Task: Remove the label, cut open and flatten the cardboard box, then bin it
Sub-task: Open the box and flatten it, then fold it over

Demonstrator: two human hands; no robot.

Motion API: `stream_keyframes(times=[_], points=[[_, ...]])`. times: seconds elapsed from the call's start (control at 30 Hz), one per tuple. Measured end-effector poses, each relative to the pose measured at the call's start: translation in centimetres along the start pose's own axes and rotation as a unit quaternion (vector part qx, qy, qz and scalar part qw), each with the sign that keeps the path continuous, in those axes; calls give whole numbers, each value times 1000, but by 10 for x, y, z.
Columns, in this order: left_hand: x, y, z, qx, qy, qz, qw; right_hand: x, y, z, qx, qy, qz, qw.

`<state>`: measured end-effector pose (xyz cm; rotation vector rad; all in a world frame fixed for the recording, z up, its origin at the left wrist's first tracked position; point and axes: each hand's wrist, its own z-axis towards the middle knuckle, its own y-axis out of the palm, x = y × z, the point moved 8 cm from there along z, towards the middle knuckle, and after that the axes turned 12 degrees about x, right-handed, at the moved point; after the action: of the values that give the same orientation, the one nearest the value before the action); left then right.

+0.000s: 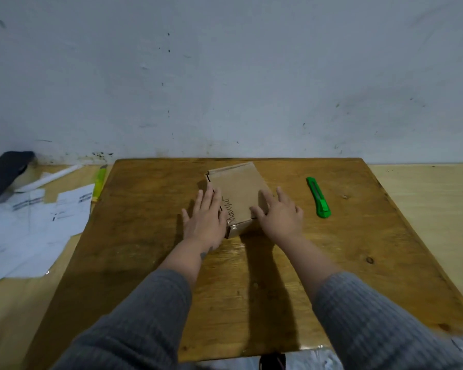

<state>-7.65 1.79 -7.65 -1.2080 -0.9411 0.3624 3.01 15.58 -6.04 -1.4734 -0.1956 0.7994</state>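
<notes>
Wooden table (251,276): left hand (206,220) and right hand (280,216), fingers straight, flank the cardboard box (238,193). Green cutter (318,197) right of box; a careless reach risks a cut.

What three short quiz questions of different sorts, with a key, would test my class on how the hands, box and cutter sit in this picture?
1. True or false: the green cutter is held in the right hand.
2. Multiple choice: the cardboard box is (A) flattened, (B) whole and closed on the wooden table, (C) in a bin.
3. Fill in: the left hand lies against the box's ____ side, fingers straight.

Key:
1. False: the cutter lies on the table, apart from and to the right of the right hand.
2. B.
3. Left.
</notes>
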Motion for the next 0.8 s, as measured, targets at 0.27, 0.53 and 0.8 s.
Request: stream_keyframes(times=[0.27,0.53,0.8], points=[[0,14,-6,-50,15,46,998,18,19,-20,-62,45,76,994],[4,18,-10,-74,-1,37,997,21,22,-23,-72,73,147,984],[6,14,-13,-82,-6,17,997,12,8,-21,-56,35,95,993]])
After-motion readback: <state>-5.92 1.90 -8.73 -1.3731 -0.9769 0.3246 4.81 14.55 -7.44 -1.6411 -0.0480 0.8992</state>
